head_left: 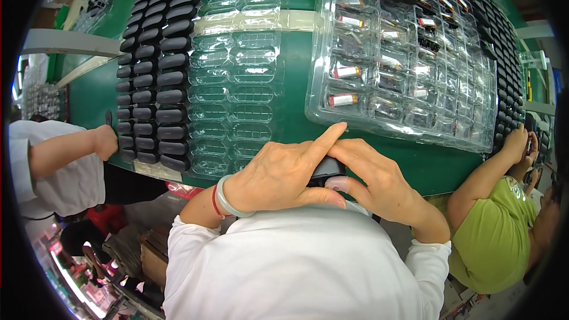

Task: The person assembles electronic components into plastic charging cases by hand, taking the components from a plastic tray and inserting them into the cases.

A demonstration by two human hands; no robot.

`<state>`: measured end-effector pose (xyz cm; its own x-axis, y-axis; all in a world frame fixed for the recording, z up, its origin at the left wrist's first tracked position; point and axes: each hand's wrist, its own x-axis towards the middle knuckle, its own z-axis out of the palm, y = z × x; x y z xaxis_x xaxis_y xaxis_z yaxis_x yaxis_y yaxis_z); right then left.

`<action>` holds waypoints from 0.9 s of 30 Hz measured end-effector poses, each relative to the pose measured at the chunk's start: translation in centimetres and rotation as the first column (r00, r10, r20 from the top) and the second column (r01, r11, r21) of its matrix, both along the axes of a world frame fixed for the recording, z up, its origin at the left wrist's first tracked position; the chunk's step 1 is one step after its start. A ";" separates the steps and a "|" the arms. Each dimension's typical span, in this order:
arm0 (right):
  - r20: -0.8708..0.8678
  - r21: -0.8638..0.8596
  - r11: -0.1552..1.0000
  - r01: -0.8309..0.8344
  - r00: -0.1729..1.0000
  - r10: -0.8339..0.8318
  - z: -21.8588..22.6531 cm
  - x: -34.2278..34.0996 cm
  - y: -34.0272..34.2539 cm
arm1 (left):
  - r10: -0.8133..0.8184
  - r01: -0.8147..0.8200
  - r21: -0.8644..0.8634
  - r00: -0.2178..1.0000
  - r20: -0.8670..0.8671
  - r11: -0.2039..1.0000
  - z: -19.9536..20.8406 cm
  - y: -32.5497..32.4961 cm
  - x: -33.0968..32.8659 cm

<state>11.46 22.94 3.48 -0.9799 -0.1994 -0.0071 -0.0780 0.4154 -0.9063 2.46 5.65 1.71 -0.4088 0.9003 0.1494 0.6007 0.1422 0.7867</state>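
Just in front of my body, both hands close around a small black case [328,169]. Only its top and part of its front edge show between the fingers. My left hand [278,172] covers its left side, with the index finger stretched over the top and the thumb along the near side. From the right, my right hand [382,181] grips it with the fingers over the top and the thumb, wrapped in a pale covering, on the near edge. Beyond my hands, a clear plastic tray [317,115] holds small red-and-white cylinders and dark parts in its pockets.
Rows of black oval cases [173,95] fill the left part of a clear blister tray [228,112] on the green table [296,71]. More black cases [507,65] line the far right. A co-worker's hand [105,142] is at the left; a person in green [492,225] works at the right.
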 end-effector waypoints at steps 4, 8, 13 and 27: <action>0.021 -0.015 1.000 -0.015 1.000 0.015 -0.4 0.4 -0.1 | -0.057 0.070 -0.156 0.995 0.085 0.985 0.4 -0.3 0.0; 0.173 -0.067 0.998 -0.023 0.984 0.034 -0.2 0.4 -0.3 | -0.092 0.106 -0.162 0.991 0.093 0.981 0.0 -0.4 -0.1; 0.187 -0.090 0.995 -0.040 0.981 0.056 -0.5 0.4 -0.4 | -0.069 0.074 -0.097 0.996 0.054 0.993 0.0 -0.4 0.0; -0.079 0.060 0.995 -0.083 0.993 0.087 -0.1 -1.2 1.1 | -0.067 0.064 0.046 0.995 0.070 0.997 -1.0 0.3 0.2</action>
